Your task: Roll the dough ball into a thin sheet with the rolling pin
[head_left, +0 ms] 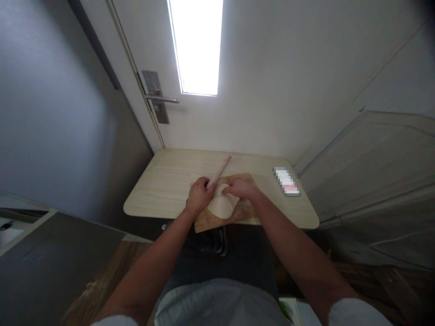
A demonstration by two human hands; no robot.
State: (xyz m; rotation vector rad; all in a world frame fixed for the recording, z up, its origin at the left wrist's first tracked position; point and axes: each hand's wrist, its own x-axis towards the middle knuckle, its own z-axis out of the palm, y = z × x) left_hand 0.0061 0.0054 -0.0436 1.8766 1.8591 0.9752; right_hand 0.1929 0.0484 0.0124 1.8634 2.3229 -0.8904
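Grey shirt foremost; dough lies between left grip, clasping a rolling pin, and right grip, pinching the dough's edge.

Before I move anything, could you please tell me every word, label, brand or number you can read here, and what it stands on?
No readable text in this view.
Phone on the table: screen pixelated, unreadable.
Rolling pin, wooden board and door handle plate: no lettering can be made out.

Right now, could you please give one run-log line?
left grip: holding rolling pin | right grip: touching dough sheet | under dough: wooden board
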